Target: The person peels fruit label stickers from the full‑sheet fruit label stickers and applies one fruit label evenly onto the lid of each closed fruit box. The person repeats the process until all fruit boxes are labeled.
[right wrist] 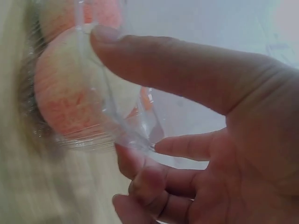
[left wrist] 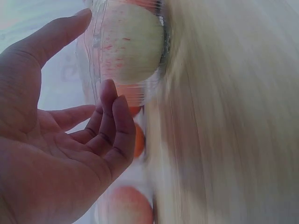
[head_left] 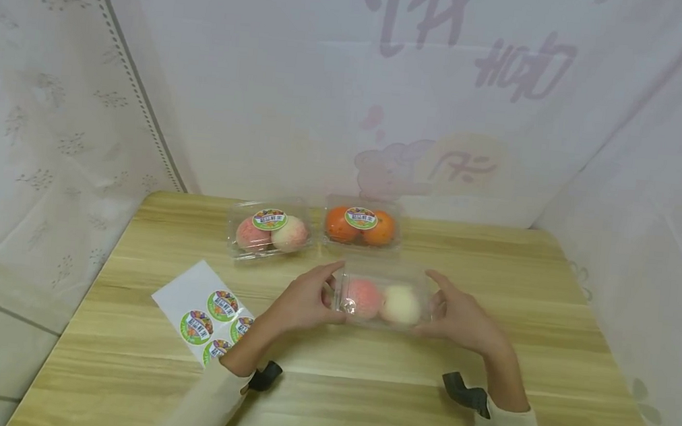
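Observation:
A clear plastic clamshell box (head_left: pixel 385 274) with a pink peach (head_left: pixel 362 299) and a pale peach (head_left: pixel 402 305) inside is held between both hands near the middle of the wooden table. My left hand (head_left: pixel 307 300) grips its left end, thumb on the near edge and fingers curled at the far side. At the opposite end, my right hand (head_left: pixel 467 321) grips the box the same way; in the right wrist view its thumb (right wrist: pixel 154 60) lies across the lid edge. No sticker shows on this box.
Behind stand a clear box of peaches (head_left: pixel 237 221) and another of oranges (head_left: pixel 397 228), each with a round fruit sticker on its lid. A white sheet (head_left: pixel 185 287) of round stickers lies at left, partly under the left forearm. Printed curtains (head_left: pixel 266 98) border the table (head_left: pixel 361 404).

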Available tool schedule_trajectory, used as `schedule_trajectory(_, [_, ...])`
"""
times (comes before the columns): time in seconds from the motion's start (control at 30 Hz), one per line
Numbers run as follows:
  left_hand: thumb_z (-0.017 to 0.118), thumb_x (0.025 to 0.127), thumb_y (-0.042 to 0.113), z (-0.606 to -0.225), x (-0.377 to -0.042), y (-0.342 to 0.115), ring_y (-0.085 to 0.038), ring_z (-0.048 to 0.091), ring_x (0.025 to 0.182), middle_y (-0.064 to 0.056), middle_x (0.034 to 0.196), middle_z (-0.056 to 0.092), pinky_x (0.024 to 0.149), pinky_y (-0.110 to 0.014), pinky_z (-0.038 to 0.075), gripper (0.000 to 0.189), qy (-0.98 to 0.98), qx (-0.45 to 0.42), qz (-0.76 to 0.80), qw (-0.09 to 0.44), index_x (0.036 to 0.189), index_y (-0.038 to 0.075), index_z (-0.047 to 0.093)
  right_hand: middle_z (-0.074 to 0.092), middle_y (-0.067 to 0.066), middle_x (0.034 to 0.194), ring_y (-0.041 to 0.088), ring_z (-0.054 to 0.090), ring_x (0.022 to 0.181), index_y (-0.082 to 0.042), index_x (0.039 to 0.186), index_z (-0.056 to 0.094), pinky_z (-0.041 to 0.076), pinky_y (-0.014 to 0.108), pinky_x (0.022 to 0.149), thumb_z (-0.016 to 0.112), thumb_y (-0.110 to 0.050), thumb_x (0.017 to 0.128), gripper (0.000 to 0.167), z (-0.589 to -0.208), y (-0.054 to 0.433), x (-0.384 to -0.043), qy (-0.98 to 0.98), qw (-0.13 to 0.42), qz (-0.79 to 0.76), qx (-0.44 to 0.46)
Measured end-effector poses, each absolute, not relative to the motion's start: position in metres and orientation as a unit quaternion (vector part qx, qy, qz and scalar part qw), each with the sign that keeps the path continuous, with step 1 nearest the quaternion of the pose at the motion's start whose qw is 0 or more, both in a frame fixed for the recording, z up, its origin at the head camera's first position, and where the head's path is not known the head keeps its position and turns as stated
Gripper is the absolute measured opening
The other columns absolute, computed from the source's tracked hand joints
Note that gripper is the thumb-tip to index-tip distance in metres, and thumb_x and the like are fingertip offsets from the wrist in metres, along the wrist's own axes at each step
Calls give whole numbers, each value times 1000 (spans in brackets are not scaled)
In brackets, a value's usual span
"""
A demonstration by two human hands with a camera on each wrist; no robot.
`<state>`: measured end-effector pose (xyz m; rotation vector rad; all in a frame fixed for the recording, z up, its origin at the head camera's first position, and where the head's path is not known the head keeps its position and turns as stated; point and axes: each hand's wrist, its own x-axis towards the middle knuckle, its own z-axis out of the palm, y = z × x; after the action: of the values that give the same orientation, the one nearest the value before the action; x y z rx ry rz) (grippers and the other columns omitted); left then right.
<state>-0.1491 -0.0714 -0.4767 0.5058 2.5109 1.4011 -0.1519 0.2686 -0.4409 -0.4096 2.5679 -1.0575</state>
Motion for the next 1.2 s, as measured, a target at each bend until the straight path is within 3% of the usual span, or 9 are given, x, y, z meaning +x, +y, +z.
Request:
schedule_trajectory(0.37, [100, 80, 30, -475, -140, -105, -17, 64, 86, -2, 114, 64, 76, -31, 53, 108, 858, 158, 475, 111, 168, 5, 43, 65, 3, 100, 19, 57, 81, 3, 171, 27, 52, 32, 70, 101, -34, 81, 123, -456, 243, -153, 897, 136, -373, -193])
schedule_trajectory(0.87, [100, 80, 30, -473, -132, -127, -15, 62, 84, -3, 115, 65, 75, -30, 52, 109, 858, 140, 480, 117, 169, 5, 41, 66, 1, 100, 14, 49, 69, 2, 172, 25, 46, 30, 61, 100, -38, 81, 125, -464, 220, -151, 887, 154, -390, -194])
schedule_trajectory(1.2, [98, 85, 32, -479, -128, -133, -15, 62, 86, -5, 121, 63, 76, -30, 54, 107, 852, 147, 488, 115, 170, 6, 39, 64, 4, 101, 15, 51, 69, -3, 174, 23, 46, 29, 60, 100, -33, 83, 123, -464, 219, -151, 877, 168, -407, -192])
